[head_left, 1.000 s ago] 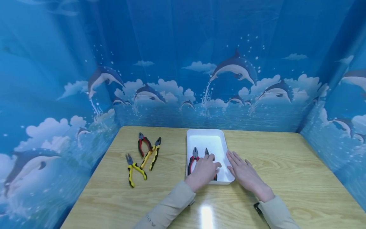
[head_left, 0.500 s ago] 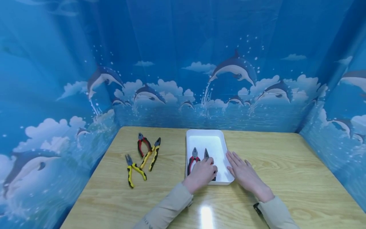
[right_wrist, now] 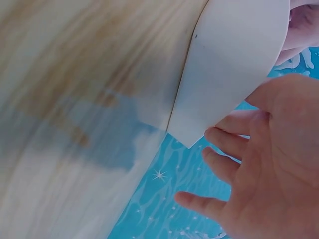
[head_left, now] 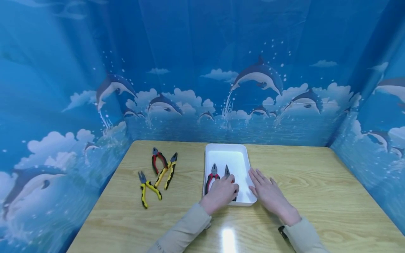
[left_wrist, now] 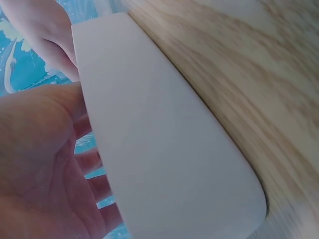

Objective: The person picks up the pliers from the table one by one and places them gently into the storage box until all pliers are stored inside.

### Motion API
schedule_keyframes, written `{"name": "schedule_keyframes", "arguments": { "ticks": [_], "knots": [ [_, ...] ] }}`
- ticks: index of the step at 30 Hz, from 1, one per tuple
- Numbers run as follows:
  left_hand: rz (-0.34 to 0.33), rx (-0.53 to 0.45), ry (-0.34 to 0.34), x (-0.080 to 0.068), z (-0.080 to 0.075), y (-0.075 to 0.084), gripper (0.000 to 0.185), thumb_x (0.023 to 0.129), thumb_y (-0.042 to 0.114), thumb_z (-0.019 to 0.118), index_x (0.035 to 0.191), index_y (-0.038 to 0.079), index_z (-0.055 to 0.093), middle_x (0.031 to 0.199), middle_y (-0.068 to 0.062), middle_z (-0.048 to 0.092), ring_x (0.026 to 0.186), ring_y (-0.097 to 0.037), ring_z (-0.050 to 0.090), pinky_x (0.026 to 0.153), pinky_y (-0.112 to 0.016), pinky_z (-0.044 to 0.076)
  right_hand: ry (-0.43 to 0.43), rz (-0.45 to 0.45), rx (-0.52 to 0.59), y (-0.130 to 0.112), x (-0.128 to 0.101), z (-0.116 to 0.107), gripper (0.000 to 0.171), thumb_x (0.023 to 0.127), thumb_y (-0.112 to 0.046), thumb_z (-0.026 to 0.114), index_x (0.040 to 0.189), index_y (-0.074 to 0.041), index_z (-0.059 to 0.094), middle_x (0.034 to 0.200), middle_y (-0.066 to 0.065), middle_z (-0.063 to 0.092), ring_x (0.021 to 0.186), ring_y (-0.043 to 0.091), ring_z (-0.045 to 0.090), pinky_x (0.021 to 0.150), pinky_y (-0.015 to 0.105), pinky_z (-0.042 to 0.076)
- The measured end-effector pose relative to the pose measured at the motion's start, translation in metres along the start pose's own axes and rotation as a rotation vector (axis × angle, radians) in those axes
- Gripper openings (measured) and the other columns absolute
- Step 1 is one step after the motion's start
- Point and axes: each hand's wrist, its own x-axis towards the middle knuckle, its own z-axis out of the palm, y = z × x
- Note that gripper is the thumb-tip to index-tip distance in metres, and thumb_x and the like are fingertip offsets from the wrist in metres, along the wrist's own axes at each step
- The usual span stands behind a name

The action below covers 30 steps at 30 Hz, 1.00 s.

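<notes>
A white tray [head_left: 227, 154] stands on the wooden table [head_left: 316, 182] and holds two pliers. The red-handled pair [head_left: 210, 178] lies at the left, and a dark pair [head_left: 226, 171] lies beside it. My left hand [head_left: 221, 191] rests over the dark pair's handles at the tray's near end with its fingers loosely bent. In the left wrist view the palm [left_wrist: 45, 164] sits behind the tray's wall [left_wrist: 159, 149]. My right hand [head_left: 267, 191] lies flat on the table against the tray's right rim. Its fingers [right_wrist: 234, 144] are spread beside the tray's corner [right_wrist: 234, 59].
Three more pliers lie on the table left of the tray: a red-and-black pair [head_left: 158, 160], a yellow-and-black pair [head_left: 169, 170] and a smaller yellow pair [head_left: 146, 188]. Blue dolphin-print walls [head_left: 202, 88] enclose the table on three sides.
My left hand has drawn back slightly toward me over the dark pliers' handles, and its fingers no longer reach as far into the tray. The right hand has stayed put.
</notes>
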Motion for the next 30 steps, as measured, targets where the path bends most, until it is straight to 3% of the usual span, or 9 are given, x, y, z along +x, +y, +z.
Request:
{"name": "schedule_keyframes", "arguments": {
  "ticks": [7,13,18,23,30],
  "knots": [
    [0.004,-0.020,-0.005,-0.002,0.000,-0.003,0.012,0.097,0.030,0.070,0.103,0.024,0.079,0.108,0.001,0.065,0.080,-0.011,0.061,0.062,-0.021,0.049,0.003,-0.001,-0.014,-0.004,0.000,0.001,0.057,0.105,-0.024,0.054,0.152,0.004,0.038,0.158,0.021,0.037,0.145,0.043,0.035,0.108,0.070,0.031],
    [-0.011,0.006,0.066,-0.003,-0.002,-0.007,0.014,0.097,0.030,0.069,0.106,0.024,0.078,0.102,0.003,0.069,0.083,-0.012,0.065,0.066,-0.024,0.053,0.007,-0.002,-0.015,-0.004,0.000,0.002,0.057,0.105,-0.023,0.054,0.152,0.004,0.037,0.158,0.021,0.037,0.145,0.043,0.035,0.108,0.070,0.032],
    [-0.074,0.025,0.112,-0.002,-0.008,-0.015,0.015,0.099,0.031,0.067,0.106,0.021,0.077,0.097,0.004,0.069,0.080,-0.010,0.064,0.067,-0.023,0.052,-0.007,0.014,-0.012,-0.005,0.000,0.001,0.058,0.105,-0.023,0.053,0.153,0.003,0.036,0.159,0.021,0.036,0.146,0.043,0.034,0.109,0.070,0.031],
    [-0.127,0.040,0.198,-0.005,-0.017,-0.028,0.014,0.098,0.030,0.069,0.103,0.019,0.076,0.087,0.004,0.069,0.072,-0.009,0.062,0.059,-0.021,0.050,-0.036,0.032,-0.004,-0.005,0.000,0.000,0.058,0.106,-0.024,0.051,0.154,0.003,0.034,0.160,0.021,0.034,0.147,0.043,0.032,0.111,0.070,0.028],
    [-0.241,-0.034,0.250,-0.012,-0.027,-0.053,0.013,0.098,0.025,0.069,0.104,0.016,0.073,0.088,0.001,0.068,0.071,-0.010,0.061,0.058,-0.021,0.048,-0.068,0.049,-0.001,-0.005,0.001,-0.001,0.059,0.107,-0.026,0.050,0.156,0.001,0.032,0.162,0.020,0.031,0.148,0.042,0.029,0.112,0.069,0.027]
  ]
}}
